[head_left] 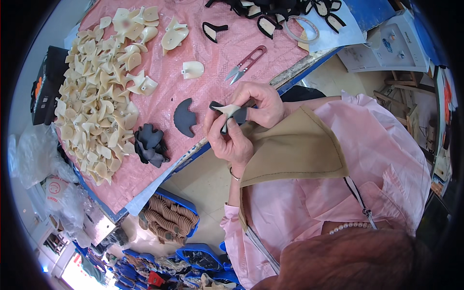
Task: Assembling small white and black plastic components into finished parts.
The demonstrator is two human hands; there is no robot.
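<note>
A small cream curved plastic piece (227,109) with black padding along its edges is held between both my hands. My left hand (229,140), with a bracelet at the wrist, pinches it from below. My right hand (263,103) is closed on its other side, fingers and thumb at the dark grey part (240,115). Some of the piece is hidden by my fingers. Just left of my hands, a dark grey crescent-shaped cutout (185,118) lies flat on the pink table cover (164,94). Beyond my hands lie red-handled thread snips (248,64), blades apart.
A big heap of cream plastic pieces (99,106) covers the table's left side. Near its edge sits a stack of dark grey cutouts (151,145). Black-edged pieces (268,25) and a tape roll (314,30) lie at the far side. A blue bin (194,223) holds brown ribbed items below.
</note>
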